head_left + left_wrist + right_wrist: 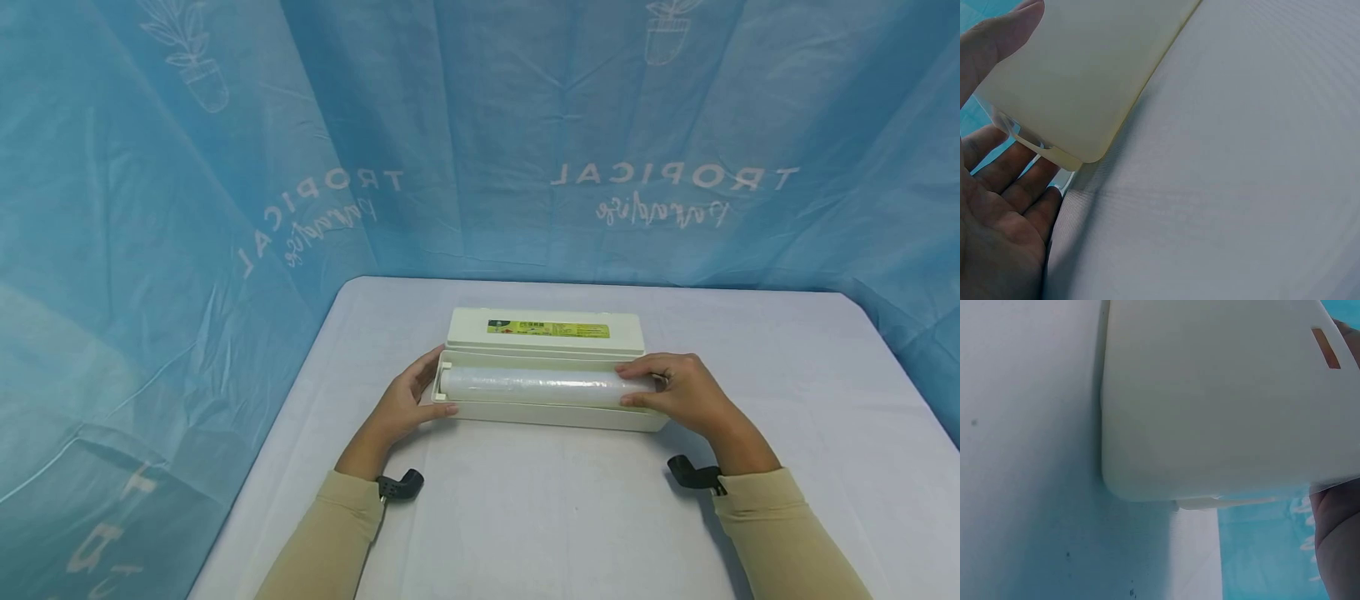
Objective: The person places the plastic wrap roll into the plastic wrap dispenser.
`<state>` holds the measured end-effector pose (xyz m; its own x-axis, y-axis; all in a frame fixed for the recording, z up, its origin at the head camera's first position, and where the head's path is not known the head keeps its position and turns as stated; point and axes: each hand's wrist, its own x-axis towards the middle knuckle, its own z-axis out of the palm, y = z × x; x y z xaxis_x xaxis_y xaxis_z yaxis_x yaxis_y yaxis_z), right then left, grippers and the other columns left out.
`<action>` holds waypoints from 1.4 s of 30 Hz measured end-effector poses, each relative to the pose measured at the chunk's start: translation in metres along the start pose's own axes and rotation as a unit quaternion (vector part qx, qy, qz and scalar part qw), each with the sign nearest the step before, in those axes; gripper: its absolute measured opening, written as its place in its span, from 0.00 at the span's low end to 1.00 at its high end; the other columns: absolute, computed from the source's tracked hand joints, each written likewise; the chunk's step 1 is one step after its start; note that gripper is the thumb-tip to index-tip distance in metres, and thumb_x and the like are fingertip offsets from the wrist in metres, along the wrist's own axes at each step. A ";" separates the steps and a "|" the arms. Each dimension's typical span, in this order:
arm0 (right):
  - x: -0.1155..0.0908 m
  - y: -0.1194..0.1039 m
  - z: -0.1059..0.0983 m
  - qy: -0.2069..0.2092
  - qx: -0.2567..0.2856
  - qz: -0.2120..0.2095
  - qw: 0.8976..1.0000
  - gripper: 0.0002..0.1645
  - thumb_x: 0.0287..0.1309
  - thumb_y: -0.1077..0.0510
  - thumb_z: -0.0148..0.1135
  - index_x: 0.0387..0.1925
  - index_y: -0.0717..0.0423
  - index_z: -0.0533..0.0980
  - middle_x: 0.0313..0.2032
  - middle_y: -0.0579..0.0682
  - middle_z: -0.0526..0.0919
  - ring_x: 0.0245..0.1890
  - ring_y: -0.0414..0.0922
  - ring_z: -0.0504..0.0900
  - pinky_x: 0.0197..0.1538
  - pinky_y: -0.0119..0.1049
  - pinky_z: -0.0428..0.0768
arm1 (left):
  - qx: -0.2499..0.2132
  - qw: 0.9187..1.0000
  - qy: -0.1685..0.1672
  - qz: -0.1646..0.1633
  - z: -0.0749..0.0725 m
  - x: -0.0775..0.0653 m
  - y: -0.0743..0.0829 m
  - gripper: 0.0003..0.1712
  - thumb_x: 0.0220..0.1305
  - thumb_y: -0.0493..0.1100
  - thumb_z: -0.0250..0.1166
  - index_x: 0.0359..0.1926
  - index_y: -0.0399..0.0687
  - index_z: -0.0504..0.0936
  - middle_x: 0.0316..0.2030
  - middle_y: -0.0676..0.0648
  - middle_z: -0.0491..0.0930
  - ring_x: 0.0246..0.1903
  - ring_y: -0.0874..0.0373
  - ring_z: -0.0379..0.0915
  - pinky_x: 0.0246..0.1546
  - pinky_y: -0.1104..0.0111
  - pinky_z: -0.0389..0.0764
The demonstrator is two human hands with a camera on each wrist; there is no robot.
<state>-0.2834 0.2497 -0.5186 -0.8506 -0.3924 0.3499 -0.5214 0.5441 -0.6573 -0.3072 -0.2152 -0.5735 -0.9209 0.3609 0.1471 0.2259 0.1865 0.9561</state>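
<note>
A long cream plastic-wrap box rests on the table with its lid tipped back behind it, a yellow-green label on the lid. A roll of plastic wrap lies lengthwise inside. My left hand grips the box's left end, thumb against the front wall and fingers round the end; the left wrist view shows the fingers below the box's end. With thumb and fingers, my right hand pinches the right end of the roll. In the right wrist view the box's wall hides most of that hand.
A white cloth covers the table. Blue printed curtains hang along the back and the sides. Each wrist wears a black camera mount near the sleeve cuff.
</note>
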 end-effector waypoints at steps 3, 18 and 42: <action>0.000 0.000 0.000 -0.005 -0.001 0.001 1.000 0.25 0.42 0.61 0.88 0.46 0.55 0.90 0.49 0.43 0.90 0.54 0.52 0.86 0.54 0.18 0.77 | 0.000 1.000 0.001 0.000 0.000 0.000 0.001 0.61 0.52 0.40 0.86 0.82 0.48 0.61 0.78 0.49 0.62 0.78 0.53 0.53 0.76 0.66 0.55; 0.001 -0.002 -0.001 -0.018 -0.016 0.003 1.000 0.25 0.43 0.60 0.88 0.47 0.57 0.90 0.49 0.46 0.90 0.53 0.52 0.87 0.56 0.16 0.74 | -0.001 1.000 0.000 -0.002 0.001 0.001 0.004 0.61 0.53 0.40 0.85 0.82 0.49 0.60 0.78 0.49 0.62 0.78 0.53 0.53 0.76 0.64 0.55; -0.010 0.028 -0.012 -0.042 0.087 0.064 0.993 0.50 0.41 0.58 0.91 0.68 0.54 0.78 0.67 0.50 0.77 0.68 0.47 0.71 0.68 0.39 0.69 | 0.003 1.000 0.000 -0.005 0.000 -0.002 0.001 0.60 0.53 0.40 0.85 0.82 0.48 0.60 0.79 0.48 0.61 0.78 0.52 0.53 0.77 0.63 0.55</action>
<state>-0.2901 0.2781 -0.5328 -0.8965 -0.3935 0.2034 -0.3838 0.4608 -0.8002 -0.3055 -0.2158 -0.5723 -0.9231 0.3588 0.1385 0.2192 0.1949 0.9560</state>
